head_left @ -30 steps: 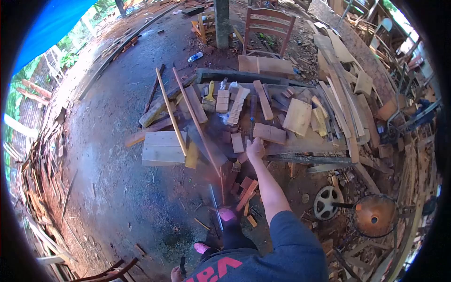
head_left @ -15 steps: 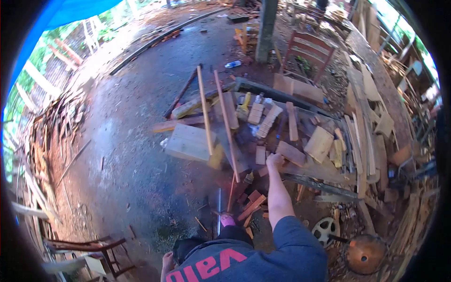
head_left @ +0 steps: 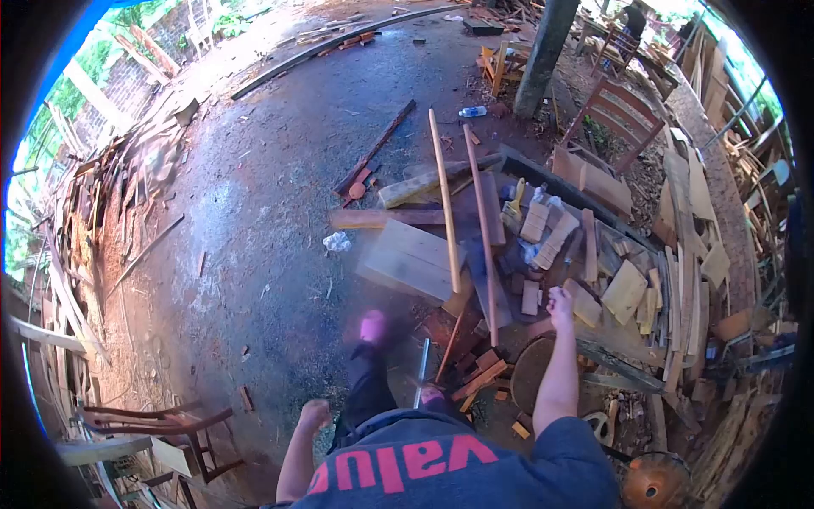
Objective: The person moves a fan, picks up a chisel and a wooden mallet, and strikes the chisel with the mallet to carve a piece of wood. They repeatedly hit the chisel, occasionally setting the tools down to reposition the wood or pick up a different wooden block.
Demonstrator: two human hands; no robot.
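My right hand is closed above the near side of the low wood-covered bench; whatever it may hold is hidden by the fingers. Close by lie a small wooden block and a larger board piece. Lower down, my left hand hangs beside my body with its fingers curled in and nothing visible in them. Two long wooden strips, a pale one and a reddish one, lean across the bench's left end near a wide flat board.
A brush with a yellow handle lies among wood blocks. Wood scraps and a metal bar lie near my feet. Chairs stand at lower left and upper right. A post rises behind the bench.
The view has shifted left, and one foot now shows stepped out on the floor. My right hand has come up off the wood pieces. My left hand shows more fully.
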